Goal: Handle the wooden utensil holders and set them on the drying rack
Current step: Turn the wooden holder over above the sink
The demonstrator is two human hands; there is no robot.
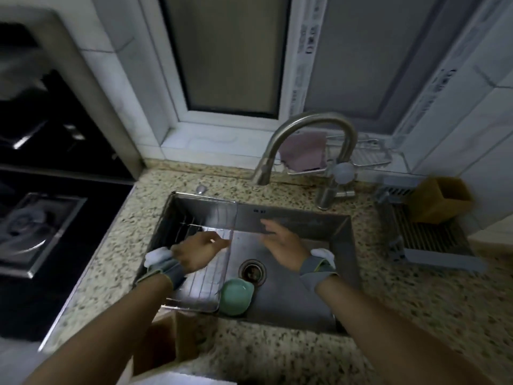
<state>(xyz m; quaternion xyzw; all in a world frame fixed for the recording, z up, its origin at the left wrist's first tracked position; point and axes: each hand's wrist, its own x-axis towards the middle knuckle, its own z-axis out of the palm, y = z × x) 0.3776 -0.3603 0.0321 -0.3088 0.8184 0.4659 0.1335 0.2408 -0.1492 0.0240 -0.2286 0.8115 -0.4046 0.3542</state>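
Two wooden utensil holders in view: one yellowish holder upright at the far end of the drying rack on the right of the sink, open mouth facing up; one darker wooden holder at the near edge of the surface, just left of the sink's near corner, partly cut off by the left forearm and hard to read in the dim light. Long axis of the yellowish one vertical, standing on its base; axis of the near one apparently upright too, though not certain.

Both hands empty over the basin. Left hand above a wire basket, fingers loosely curled and blurred. Right hand open, fingers spread and pointing away, touching nothing.

Likely handling: stiff, fairly light, square-sided boxes, not fragile, probably slick if wet. Best hold probably across two opposite side walls near the rim, or thumb inside the mouth against one wall. Green bowl beside the drain, faucet arching above.
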